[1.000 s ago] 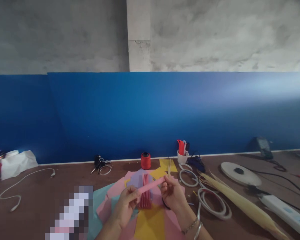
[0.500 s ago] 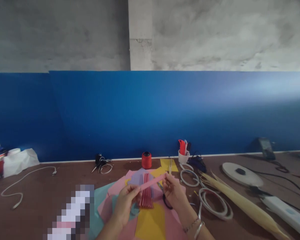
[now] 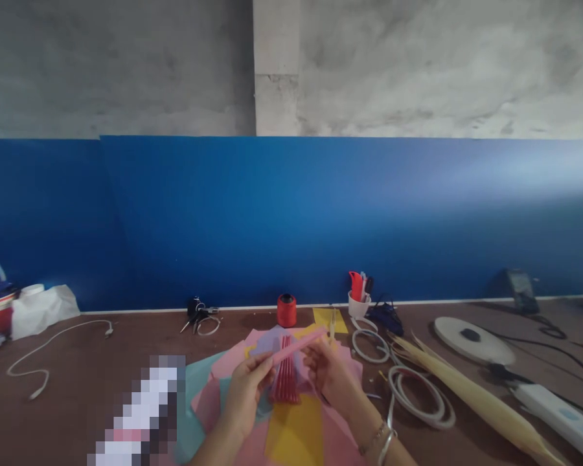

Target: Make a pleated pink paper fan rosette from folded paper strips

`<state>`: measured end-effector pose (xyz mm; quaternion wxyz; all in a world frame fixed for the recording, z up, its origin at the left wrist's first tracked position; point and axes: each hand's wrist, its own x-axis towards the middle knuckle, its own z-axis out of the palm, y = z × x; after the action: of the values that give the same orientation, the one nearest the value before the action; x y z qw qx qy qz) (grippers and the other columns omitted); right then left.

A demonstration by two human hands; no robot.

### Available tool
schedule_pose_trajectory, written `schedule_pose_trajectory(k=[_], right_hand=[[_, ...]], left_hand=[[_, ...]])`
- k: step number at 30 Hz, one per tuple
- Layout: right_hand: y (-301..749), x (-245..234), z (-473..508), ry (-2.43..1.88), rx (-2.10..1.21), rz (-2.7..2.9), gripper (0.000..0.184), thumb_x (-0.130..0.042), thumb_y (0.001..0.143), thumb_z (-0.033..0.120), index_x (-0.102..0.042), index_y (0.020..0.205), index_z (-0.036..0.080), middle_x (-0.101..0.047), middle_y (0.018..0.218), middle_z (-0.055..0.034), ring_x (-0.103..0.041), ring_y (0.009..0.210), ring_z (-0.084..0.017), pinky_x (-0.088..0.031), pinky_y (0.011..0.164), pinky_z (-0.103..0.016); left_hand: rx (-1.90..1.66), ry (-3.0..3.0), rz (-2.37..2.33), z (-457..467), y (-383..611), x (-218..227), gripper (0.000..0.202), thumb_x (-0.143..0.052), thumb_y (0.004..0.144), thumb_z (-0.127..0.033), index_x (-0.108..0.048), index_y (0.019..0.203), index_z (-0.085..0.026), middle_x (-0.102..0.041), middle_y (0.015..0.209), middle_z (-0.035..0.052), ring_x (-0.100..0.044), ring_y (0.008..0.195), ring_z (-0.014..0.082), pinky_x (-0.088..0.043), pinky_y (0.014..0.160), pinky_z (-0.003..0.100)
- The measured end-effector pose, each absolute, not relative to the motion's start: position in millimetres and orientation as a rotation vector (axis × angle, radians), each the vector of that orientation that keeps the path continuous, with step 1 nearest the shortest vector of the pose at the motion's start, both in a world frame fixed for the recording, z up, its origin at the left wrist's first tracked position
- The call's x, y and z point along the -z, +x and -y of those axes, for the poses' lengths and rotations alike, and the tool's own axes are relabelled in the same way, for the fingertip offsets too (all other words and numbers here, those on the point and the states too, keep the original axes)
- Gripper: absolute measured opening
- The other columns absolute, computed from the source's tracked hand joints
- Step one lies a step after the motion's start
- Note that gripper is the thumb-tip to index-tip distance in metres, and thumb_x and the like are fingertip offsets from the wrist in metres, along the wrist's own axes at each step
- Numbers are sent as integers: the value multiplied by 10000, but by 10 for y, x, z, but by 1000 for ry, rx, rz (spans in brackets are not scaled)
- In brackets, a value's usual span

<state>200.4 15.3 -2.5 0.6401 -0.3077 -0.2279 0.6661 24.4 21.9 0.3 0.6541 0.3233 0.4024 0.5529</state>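
A narrow pink paper strip (image 3: pixel 296 346) slants up to the right in front of me. My left hand (image 3: pixel 243 391) pinches its lower end between thumb and fingers. Just under the strip's upper part, my right hand (image 3: pixel 334 375) has loosely curled fingers, somewhat apart, with no clear grip on it. Below the strip, a bundle of thin red-pink folded pieces (image 3: pixel 285 382) lies on the coloured sheets. Yellow paper (image 3: pixel 295 430) sits nearest me, with pink paper (image 3: pixel 250 440) around it and light blue paper (image 3: pixel 194 414) on the left.
Along the back stand a red thread spool (image 3: pixel 286 312) and a white cup (image 3: pixel 358 304) of pens. Keys (image 3: pixel 197 315) lie left of the spool. Coiled white tubing (image 3: pixel 420 396), a pale fibre bundle (image 3: pixel 476 395), a white disc (image 3: pixel 473 341) and a power strip (image 3: pixel 558 417) occupy the right.
My right hand has come off the strip's upper end and dropped slightly left beneath it. The strip tilts more steeply, still in my left hand. The dark scissors handle near my right hand no longer shows.
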Motion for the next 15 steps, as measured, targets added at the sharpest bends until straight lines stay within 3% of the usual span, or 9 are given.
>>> schedule_pose_trajectory(k=[4,7,11,15], right_hand=[[1706,-71,47,-783,-1660,950,378,-806,621,338,-672,912,137,-663,648,-6,-528,451,-75,-389,426,-169],[1541,-25,86,-860,-1469,914,308,-790,626,381,-682,781,138,-632,569,11,-528,477,-85,-389,470,-176],[1500,48,41,-959,-1374,787,366,-786,576,462,-620,523,140,-582,447,3,-504,411,-101,-371,442,-206],[1533,-1,39,-960,-1403,800,376,-797,544,463,-628,482,133,-590,440,-11,-502,408,-102,-371,447,-214]], left_hand=[[-1283,720,-856,-145,303,3,339,-843,476,-323,-731,743,-148,-673,653,15,-595,617,128,-456,601,223],[-1221,784,-821,-94,351,21,333,-823,509,-347,-719,743,-135,-683,656,31,-597,599,142,-446,584,237],[-1202,798,-852,-79,387,62,382,-828,510,-352,-683,792,-140,-682,655,32,-614,605,157,-454,598,257],[-1123,844,-829,-98,381,88,365,-807,539,-391,-665,754,-131,-676,649,46,-615,600,169,-454,613,279]])
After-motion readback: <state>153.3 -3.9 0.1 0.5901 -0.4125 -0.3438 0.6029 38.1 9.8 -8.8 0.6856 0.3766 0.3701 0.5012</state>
